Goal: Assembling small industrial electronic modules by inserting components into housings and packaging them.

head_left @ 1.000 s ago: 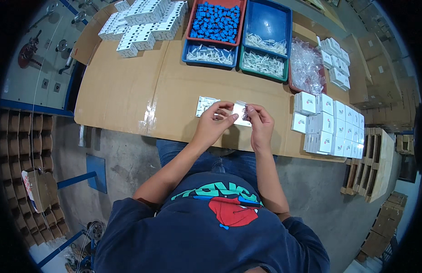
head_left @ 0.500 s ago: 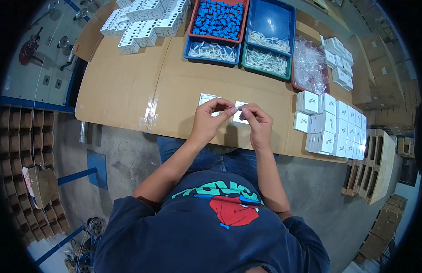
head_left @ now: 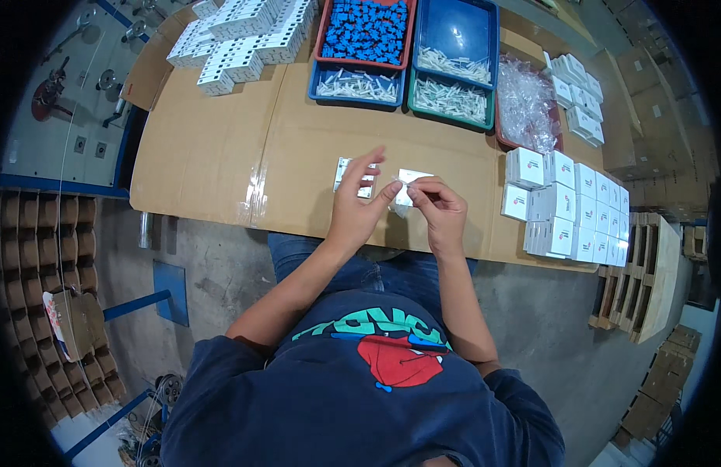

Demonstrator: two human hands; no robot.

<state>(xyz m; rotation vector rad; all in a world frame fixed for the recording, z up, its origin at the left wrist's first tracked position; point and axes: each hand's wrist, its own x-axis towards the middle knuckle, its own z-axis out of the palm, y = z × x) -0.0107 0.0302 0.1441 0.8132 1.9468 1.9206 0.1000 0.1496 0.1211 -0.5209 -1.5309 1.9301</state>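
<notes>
My right hand (head_left: 443, 208) is closed in a pinch on a small clear plastic bag (head_left: 401, 208), which hangs between my hands and is partly see-through. To its left my left hand (head_left: 357, 204) is open, fingers stretched up and apart, with the thumb tip close to the top of the bag; whether it touches cannot be made out. A white printed card or flat box (head_left: 341, 168) lies on the cardboard behind my left fingers. Another white flat piece (head_left: 416, 176) lies just beyond my right fingertips, partly covered by them.
Cardboard (head_left: 212, 148) covers the table. At the back stand a red tray of blue parts (head_left: 366, 33), a blue tray (head_left: 356, 87) and a green tray (head_left: 451, 103) of whitish sticks, and a red tray of clear bags (head_left: 527, 109). White boxes are stacked right (head_left: 563, 202) and far left (head_left: 255, 35).
My left fingers have lifted and spread from the pinch beside my right hand. The clear bag now shows hanging from my right fingers. The view has shifted slightly.
</notes>
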